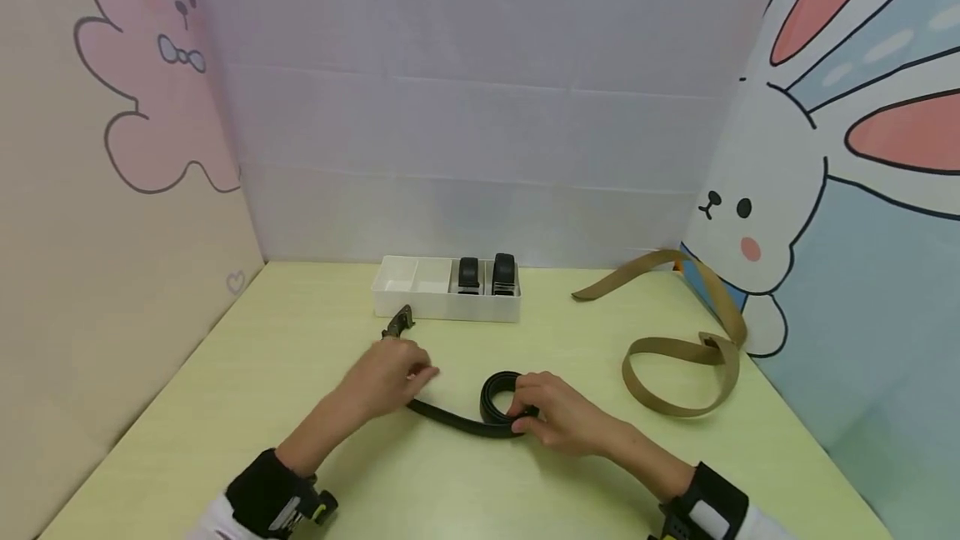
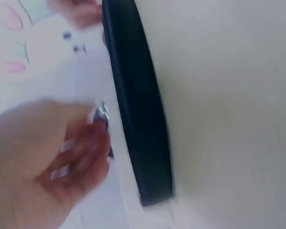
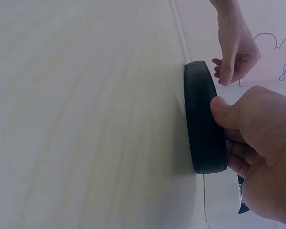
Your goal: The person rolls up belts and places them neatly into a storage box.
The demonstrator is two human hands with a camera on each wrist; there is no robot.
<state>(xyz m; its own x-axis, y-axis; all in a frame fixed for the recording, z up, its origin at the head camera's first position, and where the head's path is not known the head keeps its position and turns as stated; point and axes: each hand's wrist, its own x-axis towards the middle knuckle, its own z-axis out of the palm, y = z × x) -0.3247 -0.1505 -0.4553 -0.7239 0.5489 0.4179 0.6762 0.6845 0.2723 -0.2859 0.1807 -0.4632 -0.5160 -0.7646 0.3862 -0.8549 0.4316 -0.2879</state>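
Note:
A black belt (image 1: 457,421) lies on edge on the table, its right part wound into a coil (image 1: 489,394) and its left part a loose tail. My right hand (image 1: 566,415) pinches the coil's right side between thumb and fingers, as the right wrist view of the belt (image 3: 200,119) shows. Over the tail's left end, my left hand (image 1: 390,375) hovers with loosely bent fingers and nothing visible in them. A squared belt end (image 2: 155,193) shows beside that blurred hand in the left wrist view. Just beyond the left hand is a dark metal buckle (image 1: 400,322), partly hidden by it.
At the back stands a white compartment box (image 1: 442,307) with two rolled black belts (image 1: 468,273) in its right-hand compartments. A tan strap (image 1: 675,407) curls loosely along the table's right edge. Printed cloth walls (image 1: 480,132) enclose the table (image 1: 225,390).

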